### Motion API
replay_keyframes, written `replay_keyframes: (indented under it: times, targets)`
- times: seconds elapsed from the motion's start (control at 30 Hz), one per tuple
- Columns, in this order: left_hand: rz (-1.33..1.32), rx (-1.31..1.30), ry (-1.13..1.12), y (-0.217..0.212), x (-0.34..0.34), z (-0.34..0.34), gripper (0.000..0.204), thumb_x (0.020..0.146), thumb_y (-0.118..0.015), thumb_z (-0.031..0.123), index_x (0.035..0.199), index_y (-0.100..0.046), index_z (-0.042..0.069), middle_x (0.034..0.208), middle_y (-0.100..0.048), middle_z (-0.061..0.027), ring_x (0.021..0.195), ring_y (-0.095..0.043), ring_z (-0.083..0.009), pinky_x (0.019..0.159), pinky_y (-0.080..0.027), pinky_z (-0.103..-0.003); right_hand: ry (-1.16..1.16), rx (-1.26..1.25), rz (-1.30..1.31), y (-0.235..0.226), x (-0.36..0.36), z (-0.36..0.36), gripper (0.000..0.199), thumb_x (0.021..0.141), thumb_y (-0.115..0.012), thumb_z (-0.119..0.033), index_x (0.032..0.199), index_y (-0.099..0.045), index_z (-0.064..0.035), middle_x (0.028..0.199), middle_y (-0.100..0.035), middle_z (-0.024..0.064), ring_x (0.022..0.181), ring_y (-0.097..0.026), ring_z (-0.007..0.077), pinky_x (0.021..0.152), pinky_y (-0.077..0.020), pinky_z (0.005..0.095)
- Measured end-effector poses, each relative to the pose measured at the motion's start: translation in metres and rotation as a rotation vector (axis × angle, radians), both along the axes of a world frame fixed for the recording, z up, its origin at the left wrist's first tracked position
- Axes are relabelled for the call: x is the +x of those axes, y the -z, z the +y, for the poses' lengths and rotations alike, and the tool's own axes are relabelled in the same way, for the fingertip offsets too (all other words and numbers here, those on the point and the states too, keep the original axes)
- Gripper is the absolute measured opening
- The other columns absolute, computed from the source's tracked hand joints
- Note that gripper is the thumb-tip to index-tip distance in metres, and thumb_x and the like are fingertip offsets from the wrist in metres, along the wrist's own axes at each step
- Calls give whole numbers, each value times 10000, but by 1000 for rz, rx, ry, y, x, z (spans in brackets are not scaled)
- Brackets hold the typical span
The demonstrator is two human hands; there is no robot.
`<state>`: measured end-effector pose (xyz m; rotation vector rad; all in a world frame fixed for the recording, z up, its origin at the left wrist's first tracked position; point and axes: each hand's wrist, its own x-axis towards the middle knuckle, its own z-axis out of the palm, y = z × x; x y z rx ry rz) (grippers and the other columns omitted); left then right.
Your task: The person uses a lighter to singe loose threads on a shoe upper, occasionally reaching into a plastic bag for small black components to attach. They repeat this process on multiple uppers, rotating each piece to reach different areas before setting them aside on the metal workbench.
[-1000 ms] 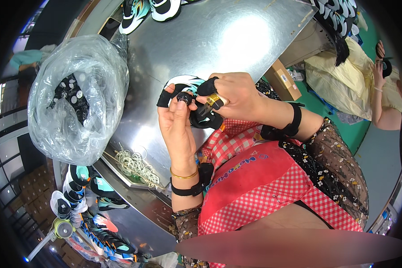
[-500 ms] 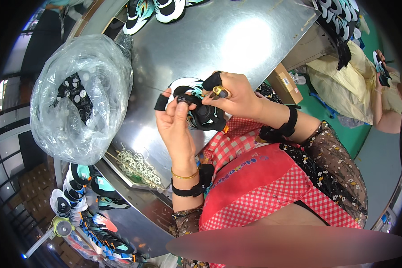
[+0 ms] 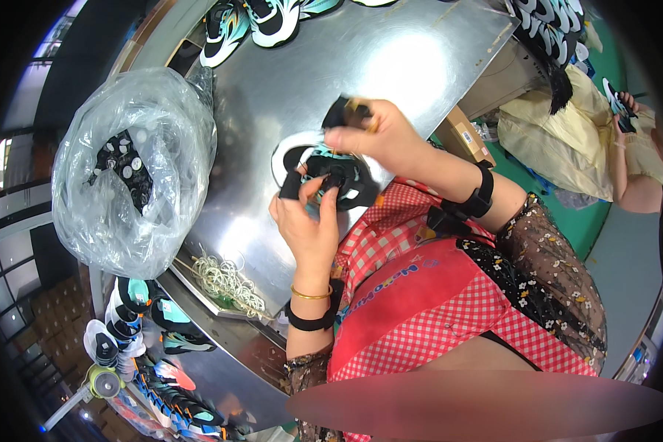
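Note:
A black, white and teal sneaker [image 3: 361, 196] lies on the metal table in front of me, its white edge curving round the far left side. My left hand [image 3: 308, 223] is over it, thumb and fingertips pinched on a small black piece [image 3: 334, 179] at the shoe's upper. Just above the shoe's far side, my right hand [image 3: 381, 137] is closed round a small gold-coloured tool [image 3: 373, 124], mostly hidden by the fingers and blurred. Black covers wrap a finger on each hand.
A clear plastic bag [image 3: 77, 169] of small black parts stands at the left. Pale looped cords [image 3: 225, 286] lie in a tray nearer me. More sneakers [image 3: 272, 20] line the far edge; others stand lower left. At right, another person's hand holds a shoe [image 3: 616, 103].
My left hand has come down and right onto the shoe with the black piece. My right hand has lifted slightly away from the left, the gold-coloured tool turning within it.

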<state>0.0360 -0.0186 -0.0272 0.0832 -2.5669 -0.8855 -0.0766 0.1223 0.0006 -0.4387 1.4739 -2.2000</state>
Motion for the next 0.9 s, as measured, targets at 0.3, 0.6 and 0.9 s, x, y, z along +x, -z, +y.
replay_keyframes:
  times: [0.3,0.6,0.9]
  targets:
    - [-122,1161,-23,-8,-9,8,184,891,-607,123,1027,-640,3,998,-665,-81,841,-589,-122,837,-445,-265,100,120,152,7,-7,6,134,848,-680,-160,836,-620,-41,727,-570,-52,659,-490,16,572,-399,192]
    - [-125,1209,-74,9,0,-4,253,884,-597,108,1105,-579,-12,1046,-640,-105,940,-593,-184,948,-432,-328,135,197,7,16,-8,26,136,846,-683,-162,842,-616,-44,748,-583,-50,706,-515,19,617,-425,206]
    - [-70,1191,-64,-6,-5,12,120,886,-601,64,966,-645,-13,862,-677,-97,820,-628,-150,792,-482,-263,185,165,-33,28,-6,34,157,838,-691,-186,827,-591,-65,707,-540,-64,633,-462,15,557,-377,197]
